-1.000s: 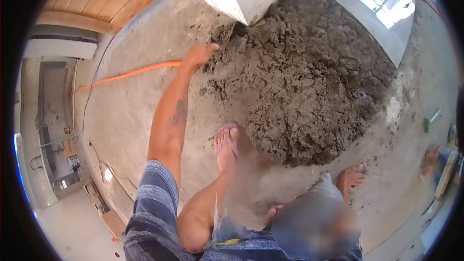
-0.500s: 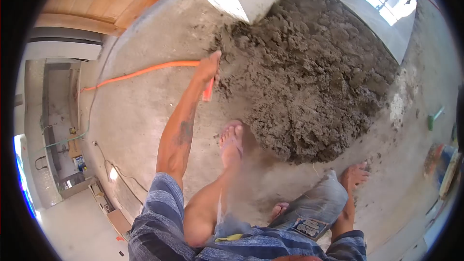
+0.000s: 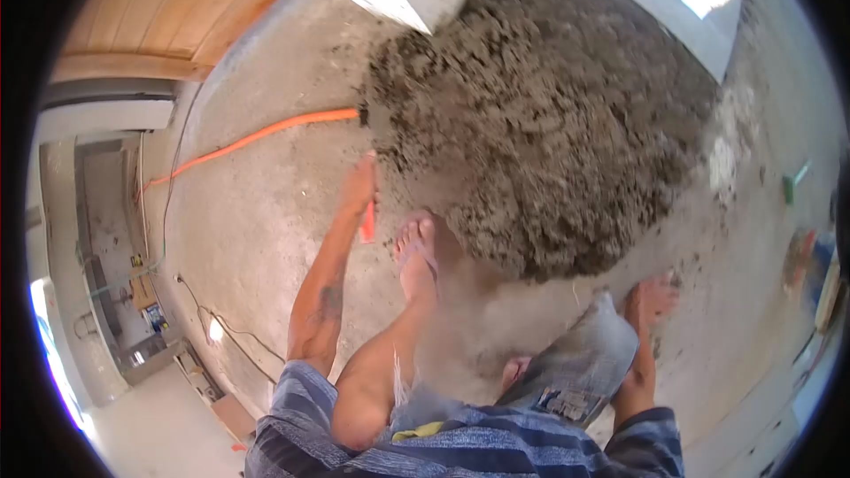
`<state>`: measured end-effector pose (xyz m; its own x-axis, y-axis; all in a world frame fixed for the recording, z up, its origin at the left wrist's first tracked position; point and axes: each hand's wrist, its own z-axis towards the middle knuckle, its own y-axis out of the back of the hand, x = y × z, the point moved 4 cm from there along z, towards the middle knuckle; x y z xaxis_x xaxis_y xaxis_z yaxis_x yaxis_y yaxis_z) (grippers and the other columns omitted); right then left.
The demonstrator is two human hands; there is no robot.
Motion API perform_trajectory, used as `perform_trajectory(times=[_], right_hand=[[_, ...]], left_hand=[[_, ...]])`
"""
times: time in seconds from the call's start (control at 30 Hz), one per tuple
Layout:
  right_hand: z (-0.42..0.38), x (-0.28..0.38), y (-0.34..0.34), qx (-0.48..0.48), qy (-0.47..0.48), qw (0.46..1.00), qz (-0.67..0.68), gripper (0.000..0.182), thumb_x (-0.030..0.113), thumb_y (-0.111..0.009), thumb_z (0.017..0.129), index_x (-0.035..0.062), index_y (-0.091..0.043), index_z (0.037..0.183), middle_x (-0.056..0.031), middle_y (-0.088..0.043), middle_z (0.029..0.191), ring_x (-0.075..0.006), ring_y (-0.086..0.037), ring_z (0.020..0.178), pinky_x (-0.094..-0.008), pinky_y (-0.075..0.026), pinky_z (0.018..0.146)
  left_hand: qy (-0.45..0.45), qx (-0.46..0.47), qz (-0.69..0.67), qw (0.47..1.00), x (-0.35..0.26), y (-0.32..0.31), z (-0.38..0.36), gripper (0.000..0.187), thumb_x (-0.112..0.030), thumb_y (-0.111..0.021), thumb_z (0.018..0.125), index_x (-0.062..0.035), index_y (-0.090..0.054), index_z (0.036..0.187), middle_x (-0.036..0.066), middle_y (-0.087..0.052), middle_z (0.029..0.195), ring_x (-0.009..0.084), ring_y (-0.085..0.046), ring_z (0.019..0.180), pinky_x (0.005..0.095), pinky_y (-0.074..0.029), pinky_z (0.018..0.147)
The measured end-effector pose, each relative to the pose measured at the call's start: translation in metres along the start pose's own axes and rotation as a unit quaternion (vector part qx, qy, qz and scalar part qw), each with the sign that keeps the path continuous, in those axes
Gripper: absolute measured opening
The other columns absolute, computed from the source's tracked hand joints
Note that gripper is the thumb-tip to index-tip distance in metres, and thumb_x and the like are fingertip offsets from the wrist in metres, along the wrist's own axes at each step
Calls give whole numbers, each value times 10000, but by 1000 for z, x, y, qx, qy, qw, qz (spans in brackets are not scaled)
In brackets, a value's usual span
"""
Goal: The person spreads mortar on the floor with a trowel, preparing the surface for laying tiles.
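A wide heap of wet grey-brown mortar (image 3: 549, 124) covers the floor ahead of me. My left hand (image 3: 359, 184) is closed on the orange handle (image 3: 367, 223) of a tool, just left of the heap; the tool's other end cannot be made out. An orange hose (image 3: 266, 132) lies on the floor, its near end by the heap's left edge. Beyond my right knee, my right hand (image 3: 657, 297) is held low near the heap's lower right side, fingers spread and blurred. Nothing shows in it. My left foot in a sandal stands at the heap's near edge.
Glossy pale panels (image 3: 699, 13) stand behind the heap, one cornering near its left side. Wooden boards (image 3: 168, 0) are at upper left. A lit bulb (image 3: 216, 329) with cables lies at left. A green object (image 3: 790, 188) and a blurred container (image 3: 810, 270) are at right.
My left hand has come back toward me with the orange handle, away from the heap's left edge. My right hand has shifted slightly and blurred. The view has shifted a little.
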<state>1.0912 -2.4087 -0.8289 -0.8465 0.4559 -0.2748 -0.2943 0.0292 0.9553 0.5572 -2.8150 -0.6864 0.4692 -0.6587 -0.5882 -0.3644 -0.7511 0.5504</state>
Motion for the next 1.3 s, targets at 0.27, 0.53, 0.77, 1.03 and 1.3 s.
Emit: perform_trajectory(times=[0.27,0.53,0.77,1.03,1.3], right_hand=[[-15,7,21,14,-51,993,101,732,612,-286,932,88,-291,1443,-108,-221,1529,-251,-227,1397,-601,-271,1001],[-19,10,19,-41,-63,988,137,712,574,-320,942,73,-276,1446,-114,-205,1530,-263,-203,1399,-629,-213,996],[-13,-2,8,3,75,981,181,722,564,-351,939,94,-213,1470,-105,-195,1531,-251,-182,1406,-608,-207,1012],[20,-71,38,75,283,934,204,686,540,-339,950,121,-214,1479,-125,-208,1529,-263,-181,1413,-527,-229,1056],[29,-65,38,65,302,929,206,669,534,-310,963,123,-207,1482,-130,-175,1537,-272,-161,1419,-529,-226,1051]], left_hand=[[-207,85,230,947,-29,-3,-59,373,-336,-652,809,-12,-491,904,106,-578,673,206,-592,564,359,-480,560],[-180,238,331,895,-52,-128,-175,466,-290,-623,805,-17,-418,1122,282,-622,886,419,-627,818,458,-487,749],[-302,108,406,856,-44,-169,-172,454,-329,-523,831,42,-490,1091,317,-604,992,466,-577,971,499,-452,864],[-191,62,263,944,25,-247,-238,505,-255,-511,804,117,-452,1140,361,-568,1077,472,-556,1053,478,-432,926],[-229,75,181,954,9,-281,-314,411,-214,-509,816,101,-406,1059,374,-579,965,495,-580,962,512,-448,853]])
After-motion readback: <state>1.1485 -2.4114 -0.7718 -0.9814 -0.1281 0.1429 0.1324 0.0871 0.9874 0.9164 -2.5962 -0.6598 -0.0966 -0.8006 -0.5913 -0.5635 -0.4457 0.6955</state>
